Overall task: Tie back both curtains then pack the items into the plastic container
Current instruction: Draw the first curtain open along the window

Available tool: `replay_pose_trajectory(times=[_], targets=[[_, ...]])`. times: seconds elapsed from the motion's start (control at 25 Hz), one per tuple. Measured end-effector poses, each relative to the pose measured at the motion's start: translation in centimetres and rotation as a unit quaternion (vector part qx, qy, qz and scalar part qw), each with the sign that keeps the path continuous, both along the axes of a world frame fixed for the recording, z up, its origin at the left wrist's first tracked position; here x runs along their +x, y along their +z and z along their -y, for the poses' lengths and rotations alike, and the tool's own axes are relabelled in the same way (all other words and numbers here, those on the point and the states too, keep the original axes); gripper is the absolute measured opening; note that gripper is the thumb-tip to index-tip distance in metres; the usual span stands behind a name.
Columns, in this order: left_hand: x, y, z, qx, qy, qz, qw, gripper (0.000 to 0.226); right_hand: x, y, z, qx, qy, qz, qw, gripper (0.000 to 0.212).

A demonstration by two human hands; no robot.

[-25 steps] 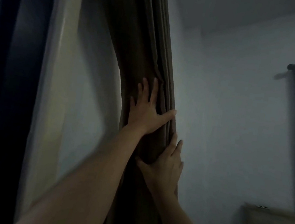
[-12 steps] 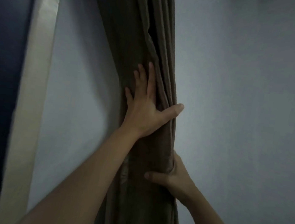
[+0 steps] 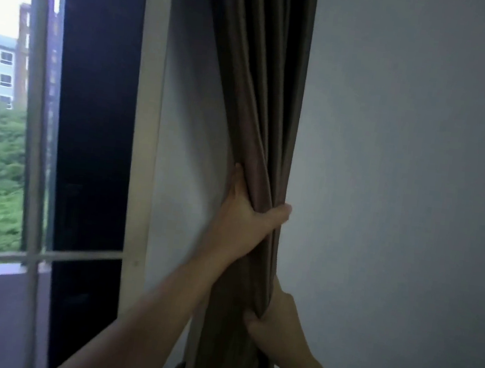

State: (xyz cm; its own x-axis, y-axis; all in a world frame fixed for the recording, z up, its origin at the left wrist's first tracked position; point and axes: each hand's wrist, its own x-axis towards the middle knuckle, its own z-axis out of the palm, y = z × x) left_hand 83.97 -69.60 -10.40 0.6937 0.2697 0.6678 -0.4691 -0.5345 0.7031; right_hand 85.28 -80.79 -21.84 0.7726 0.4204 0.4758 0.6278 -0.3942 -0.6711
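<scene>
While the left hand (image 3: 245, 214) grips the curtain (image 3: 257, 78) higher, the right hand (image 3: 275, 321) clutches it below.

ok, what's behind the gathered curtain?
Grey wall shows either side of the curtain. Left hand and right hand grip it; their fingers wrap behind, hidden.

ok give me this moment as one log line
stage: curtain gathered, not yet tied | left hand: grips bunch, upper | right hand: grips bunch, lower | window: left of curtain
</scene>
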Motion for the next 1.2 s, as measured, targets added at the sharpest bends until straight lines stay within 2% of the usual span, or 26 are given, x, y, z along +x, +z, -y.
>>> replay_pose_trajectory(times=[0.12,0.44,0.6,0.72,0.8,0.84,0.96,1.08,1.2], targets=[[-2.2,-0.9,0.0,-0.069,-0.008,-0.057,0.996,0.075,-2.8,-2.9,-0.2,-0.022,-0.034,0.035,0.999,0.067],[-9.4,-1.4,1.7,-0.1,0.014,-0.028,0.995,0.05,-9.1,-4.4,0.7,-0.001,-0.014,0.105,0.994,0.082],[-11.4,-1.8,1.2,-0.079,0.016,-0.063,0.995,0.059,-10.8,-5.0,0.4,0.0,-0.009,0.112,0.994,0.091],[-13.1,-2.2,-1.0,-0.063,0.008,-0.065,0.996,0.068,-12.2,-4.4,0.2,0.055,0.103,0.103,0.988,0.096],[-14.5,-2.8,-2.8,-0.065,0.011,-0.041,0.997,0.065,-12.4,-3.2,0.0,0.143,0.19,0.097,0.966,0.09],[-15.3,-3.2,-3.9,-0.068,0.02,-0.019,0.997,0.065,-12.6,-2.3,-0.2,0.182,0.203,0.111,0.956,0.085],[-17.8,-3.6,-6.9,-0.066,0.074,0.048,0.994,0.07,-13.0,1.7,-1.1,0.264,0.163,0.199,0.93,0.07],[-20.3,-1.6,-8.9,-0.029,0.156,0.074,0.985,0.065,-14.0,7.1,-2.6,0.276,0.095,0.285,0.913,0.075],[-22.5,3.1,-10.1,0.033,0.24,0.106,0.964,0.058,-16.0,12.8,-4.3,0.264,0.105,0.349,0.893,0.067]])
